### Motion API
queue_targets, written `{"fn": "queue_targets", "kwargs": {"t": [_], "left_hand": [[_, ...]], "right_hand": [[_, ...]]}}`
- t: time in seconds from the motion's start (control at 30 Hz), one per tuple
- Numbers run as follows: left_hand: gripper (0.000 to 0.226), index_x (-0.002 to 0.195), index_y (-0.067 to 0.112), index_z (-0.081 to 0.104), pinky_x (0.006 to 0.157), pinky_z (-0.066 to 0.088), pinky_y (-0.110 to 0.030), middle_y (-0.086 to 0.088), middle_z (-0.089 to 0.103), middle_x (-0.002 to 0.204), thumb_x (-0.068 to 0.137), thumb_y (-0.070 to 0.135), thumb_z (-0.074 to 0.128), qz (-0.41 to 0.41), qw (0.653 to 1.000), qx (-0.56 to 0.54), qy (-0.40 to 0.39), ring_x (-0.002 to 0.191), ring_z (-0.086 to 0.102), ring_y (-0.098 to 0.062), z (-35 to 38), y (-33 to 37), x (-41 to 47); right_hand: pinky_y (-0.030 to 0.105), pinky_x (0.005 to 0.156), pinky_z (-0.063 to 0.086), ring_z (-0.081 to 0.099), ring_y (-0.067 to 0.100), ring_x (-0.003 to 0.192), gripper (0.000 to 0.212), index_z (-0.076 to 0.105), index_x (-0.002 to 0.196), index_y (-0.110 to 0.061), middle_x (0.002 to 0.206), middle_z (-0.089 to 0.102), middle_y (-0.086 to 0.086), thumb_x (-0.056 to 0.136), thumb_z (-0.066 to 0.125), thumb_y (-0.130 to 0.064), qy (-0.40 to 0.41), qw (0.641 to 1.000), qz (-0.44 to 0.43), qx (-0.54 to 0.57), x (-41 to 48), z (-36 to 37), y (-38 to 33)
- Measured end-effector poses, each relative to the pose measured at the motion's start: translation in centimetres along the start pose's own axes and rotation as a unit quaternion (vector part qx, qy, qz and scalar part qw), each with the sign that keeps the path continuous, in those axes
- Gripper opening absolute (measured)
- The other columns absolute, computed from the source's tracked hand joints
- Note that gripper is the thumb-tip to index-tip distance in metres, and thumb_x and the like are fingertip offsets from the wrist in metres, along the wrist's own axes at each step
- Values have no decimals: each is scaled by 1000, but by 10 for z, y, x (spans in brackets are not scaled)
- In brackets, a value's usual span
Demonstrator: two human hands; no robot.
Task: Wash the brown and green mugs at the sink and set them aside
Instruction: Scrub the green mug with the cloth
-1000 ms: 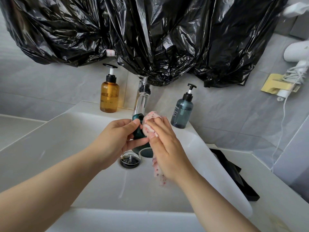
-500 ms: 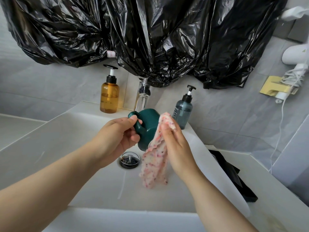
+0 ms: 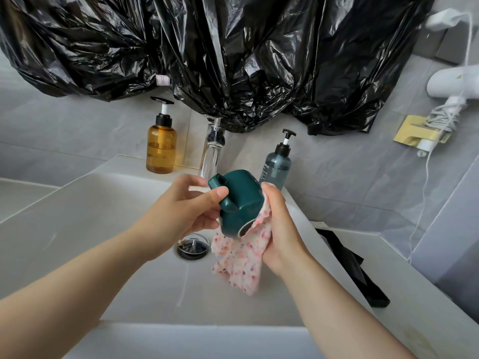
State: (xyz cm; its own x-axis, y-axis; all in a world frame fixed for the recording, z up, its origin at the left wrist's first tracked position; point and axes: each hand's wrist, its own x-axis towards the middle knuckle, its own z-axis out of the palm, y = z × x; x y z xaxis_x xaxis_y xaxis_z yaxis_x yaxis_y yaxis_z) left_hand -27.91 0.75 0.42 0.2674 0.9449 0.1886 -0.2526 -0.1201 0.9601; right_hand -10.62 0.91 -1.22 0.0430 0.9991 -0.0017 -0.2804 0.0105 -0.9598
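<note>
The green mug (image 3: 239,200) is held tipped over above the white sink basin (image 3: 90,229), its base pointing up and back, its mouth down toward me. My left hand (image 3: 186,211) grips its handle, thumb pressed on the handle's outer side. My right hand (image 3: 280,226) holds a pink speckled cloth (image 3: 239,260) against the mug's right side and rim; the cloth hangs down below the mug. No brown mug is in view.
The chrome tap (image 3: 211,151) stands just behind the mug. An amber pump bottle (image 3: 161,146) stands at its left, a blue-grey pump bottle (image 3: 277,161) at its right. The drain (image 3: 193,246) is below the mug. A black object (image 3: 350,265) lies on the right counter.
The mug has turned over and moved out from under the tap, its base now up. The cloth has moved from inside the mug to its right outer side and rim.
</note>
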Motion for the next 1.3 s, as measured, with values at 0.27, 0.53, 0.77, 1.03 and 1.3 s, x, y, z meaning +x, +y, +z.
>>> {"fn": "queue_targets", "kwargs": {"t": [0.27, 0.53, 0.77, 1.03, 1.3], "left_hand": [[39, 89, 28, 62, 76, 47, -11, 13, 40, 107, 75, 63, 54, 284, 860, 423, -23, 84, 53, -3, -15, -3, 1], [49, 69, 25, 56, 64, 39, -20, 14, 46, 76, 90, 68, 42, 287, 825, 481, -76, 70, 50, -8, -4, -12, 1], [50, 63, 14, 45, 53, 29, -27, 11, 37, 47, 95, 51, 45, 69, 946, 314, 33, 48, 32, -10, -5, -11, 2], [53, 68, 12, 52, 59, 43, -29, -8, 48, 69, 96, 56, 45, -48, 964, 251, 71, 54, 41, -18, -7, -7, 5], [43, 76, 6, 52, 46, 42, -21, -9, 44, 60, 98, 43, 51, -120, 978, 164, 38, 51, 41, -18, -5, -6, 2]], "right_hand": [[53, 102, 45, 68, 32, 104, 64, 68, 110, -22, 107, 73, 12, 64, 61, -66, 46, 995, 35, -87, 4, -3, 0], [49, 98, 51, 69, 23, 96, 46, 69, 98, -23, 98, 74, 4, 83, 49, -61, 92, 981, -39, -168, -8, 4, -6], [0, 83, 35, 52, -25, 97, 23, 68, 99, -42, 92, 61, -45, 101, 45, -37, -3, 951, -139, -278, -21, 19, -3], [8, 84, 41, 57, -4, 103, 34, 65, 124, -23, 116, 66, -15, 104, 38, -32, 29, 909, -236, -342, -20, 14, 2], [10, 88, 30, 46, 3, 108, 33, 62, 120, -18, 117, 53, -18, 101, 36, -17, 25, 773, -338, -537, -21, 19, 0]]}}
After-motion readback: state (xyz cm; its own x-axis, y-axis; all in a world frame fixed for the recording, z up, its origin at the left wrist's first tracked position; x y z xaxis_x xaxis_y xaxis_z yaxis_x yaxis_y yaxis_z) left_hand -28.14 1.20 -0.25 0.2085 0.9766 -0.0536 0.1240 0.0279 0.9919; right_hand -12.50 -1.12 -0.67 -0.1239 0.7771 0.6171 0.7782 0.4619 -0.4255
